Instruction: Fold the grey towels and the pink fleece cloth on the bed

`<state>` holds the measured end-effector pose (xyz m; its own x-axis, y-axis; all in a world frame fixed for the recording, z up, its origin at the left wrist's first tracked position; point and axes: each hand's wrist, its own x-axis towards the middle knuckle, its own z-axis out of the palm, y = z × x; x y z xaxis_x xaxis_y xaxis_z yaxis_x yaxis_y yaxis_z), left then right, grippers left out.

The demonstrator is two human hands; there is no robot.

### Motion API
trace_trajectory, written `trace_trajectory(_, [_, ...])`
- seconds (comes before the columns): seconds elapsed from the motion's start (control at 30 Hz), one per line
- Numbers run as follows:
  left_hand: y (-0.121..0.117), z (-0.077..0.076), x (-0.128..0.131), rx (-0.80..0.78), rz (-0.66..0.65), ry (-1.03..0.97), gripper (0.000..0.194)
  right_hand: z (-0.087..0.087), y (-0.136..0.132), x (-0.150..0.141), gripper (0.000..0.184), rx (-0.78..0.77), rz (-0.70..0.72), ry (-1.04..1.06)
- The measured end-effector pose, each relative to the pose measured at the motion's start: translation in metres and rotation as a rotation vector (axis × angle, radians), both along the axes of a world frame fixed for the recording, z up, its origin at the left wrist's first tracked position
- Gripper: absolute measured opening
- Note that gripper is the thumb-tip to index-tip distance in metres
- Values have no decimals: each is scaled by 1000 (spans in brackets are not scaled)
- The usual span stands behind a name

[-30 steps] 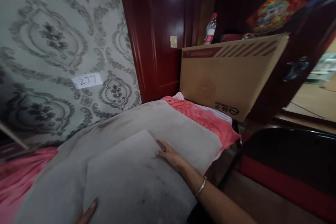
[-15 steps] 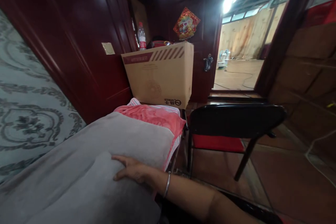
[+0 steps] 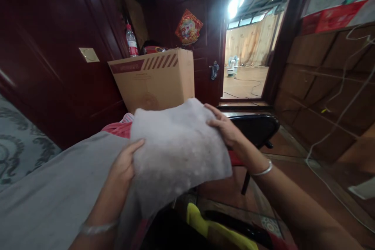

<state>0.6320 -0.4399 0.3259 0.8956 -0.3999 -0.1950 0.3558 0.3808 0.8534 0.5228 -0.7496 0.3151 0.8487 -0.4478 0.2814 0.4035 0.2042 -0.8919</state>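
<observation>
A pale grey cloth (image 3: 178, 144) with darker smudges and light specks is held up in front of me. My left hand (image 3: 124, 164) grips its left edge, thumb on top and the other fingers mostly behind it. At the upper right corner, my right hand (image 3: 224, 125) pinches the cloth between thumb and fingers. A larger grey fabric (image 3: 64, 172) lies spread to the left. Whether the raised cloth is part of it I cannot tell. Pink fabric (image 3: 118, 129) shows behind my left hand.
Behind the cloth stands a large cardboard box (image 3: 152, 82) with a plastic bottle (image 3: 131, 41) on top. A black folding chair (image 3: 254, 129) is to the right. Something yellow (image 3: 202, 222) lies below. White cords (image 3: 331, 129) hang by stacked boxes (image 3: 307, 58) near the open doorway.
My left hand has come into view. My right hand has left the spread grey fabric, and both hands now hold up a grey cloth. The view has shifted to the right.
</observation>
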Motion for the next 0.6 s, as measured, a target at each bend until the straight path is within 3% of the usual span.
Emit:
trace_trajectory(0.13, [-121, 26, 22, -68, -189, -203, 45, 9, -99, -21, 82, -224, -261, 33])
trace_trajectory(0.23, [-190, 23, 32, -44, -256, -297, 46, 3, -158, -33, 77, -401, -464, 52])
trace_trajectory(0.3, [-224, 13, 36, 77, -199, -363, 47, -9, -182, -39, 71, -585, -637, 141])
trace_trajectory(0.37, [-248, 0, 38, 230, -81, -491, 45, -24, -193, -43, 56, -807, -787, 263])
trace_trajectory(0.43, [-263, -13, 39, 337, -20, -629, 32, -39, -194, -45, 42, -987, -849, 341])
trace_trajectory(0.5, [-269, -21, 42, 375, -52, -699, 18, -49, -191, -46, 46, -1090, -855, 364])
trace_trajectory(0.6, [-269, -27, 46, 423, -99, -786, 20, -53, -186, -46, 52, -1153, -893, 388])
